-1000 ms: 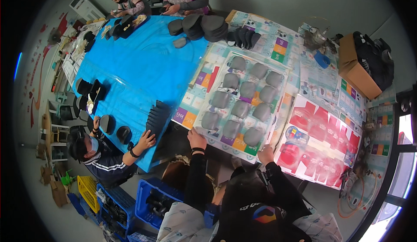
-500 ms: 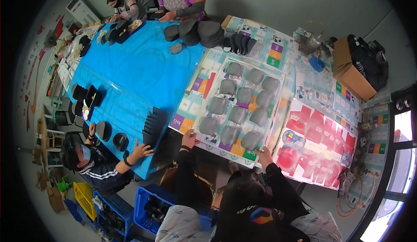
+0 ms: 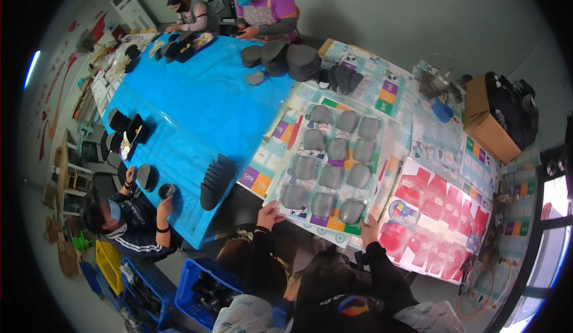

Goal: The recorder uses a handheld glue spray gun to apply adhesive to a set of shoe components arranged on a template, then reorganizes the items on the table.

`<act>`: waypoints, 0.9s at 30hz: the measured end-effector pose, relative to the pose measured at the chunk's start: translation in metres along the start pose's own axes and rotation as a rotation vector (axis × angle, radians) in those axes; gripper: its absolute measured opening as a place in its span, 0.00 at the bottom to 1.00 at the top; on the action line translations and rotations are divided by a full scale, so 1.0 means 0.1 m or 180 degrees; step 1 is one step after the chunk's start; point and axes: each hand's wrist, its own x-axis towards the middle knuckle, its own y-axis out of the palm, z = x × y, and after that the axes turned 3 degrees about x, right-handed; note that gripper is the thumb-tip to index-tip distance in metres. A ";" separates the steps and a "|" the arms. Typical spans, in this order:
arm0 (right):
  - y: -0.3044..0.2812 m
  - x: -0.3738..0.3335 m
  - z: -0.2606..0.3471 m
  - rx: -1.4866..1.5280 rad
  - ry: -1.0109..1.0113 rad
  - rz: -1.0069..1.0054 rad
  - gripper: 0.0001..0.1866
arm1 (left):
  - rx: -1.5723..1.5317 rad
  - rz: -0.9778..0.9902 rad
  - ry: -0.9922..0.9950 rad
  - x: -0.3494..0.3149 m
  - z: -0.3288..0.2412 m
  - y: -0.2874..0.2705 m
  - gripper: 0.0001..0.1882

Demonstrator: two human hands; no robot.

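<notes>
A flat, pale board [image 3: 303, 218] lies before me over the patterned table covering, bearing rows of grey, rounded, padded-looking pieces [image 3: 330, 176]. What kind of pieces they are I cannot make out. At the board's near left corner, my left hand [image 3: 270, 216] is closed on the edge, thumb on top. My right hand [image 3: 370, 231] grips the near right corner the same way. The undersides of both hands' grip are hidden. Left of the board, a row of overlapping dark curved pieces [image 3: 217, 180] stands on the blue table sheet [image 3: 191, 106].
A red-and-white printed sheet [image 3: 436, 213] lies right of the board. Stacks of grey pieces [image 3: 303, 62] stand beyond it. A carton [image 3: 486, 121] of dark items is at the far right. Co-workers sit left and far; a blue crate [image 3: 200, 285] stands by my left leg.
My view has shifted, so the table appears lower. The board has turned slightly, with both hands still at its near corners. The co-worker on the left now holds a round dark piece.
</notes>
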 end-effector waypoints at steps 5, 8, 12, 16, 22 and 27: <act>-0.25 0.32 -0.08 0.0175 -0.0140 0.0149 0.29 | -0.0335 -0.0240 0.0212 -0.18 0.23 0.22 0.23; -0.29 0.52 -0.11 -0.0315 -0.0350 0.0396 0.28 | -0.0458 -0.0451 0.0277 -0.35 0.38 0.27 0.22; -0.44 1.19 -0.29 -0.0780 -0.1082 0.0752 0.26 | -0.0409 -0.0717 0.0455 -0.41 0.41 0.49 0.21; -0.27 1.56 0.04 -0.0849 -0.1127 0.0910 0.23 | -0.0814 -0.0870 0.0493 -0.53 0.38 0.67 0.20; 0.41 1.90 1.06 -0.1114 -0.1278 0.1417 0.24 | -0.1309 -0.1324 0.0756 -0.50 0.46 0.58 0.22; 0.87 2.38 1.49 -0.1231 -0.1279 0.1823 0.22 | -0.1596 -0.1608 0.0746 -0.29 0.25 0.77 0.21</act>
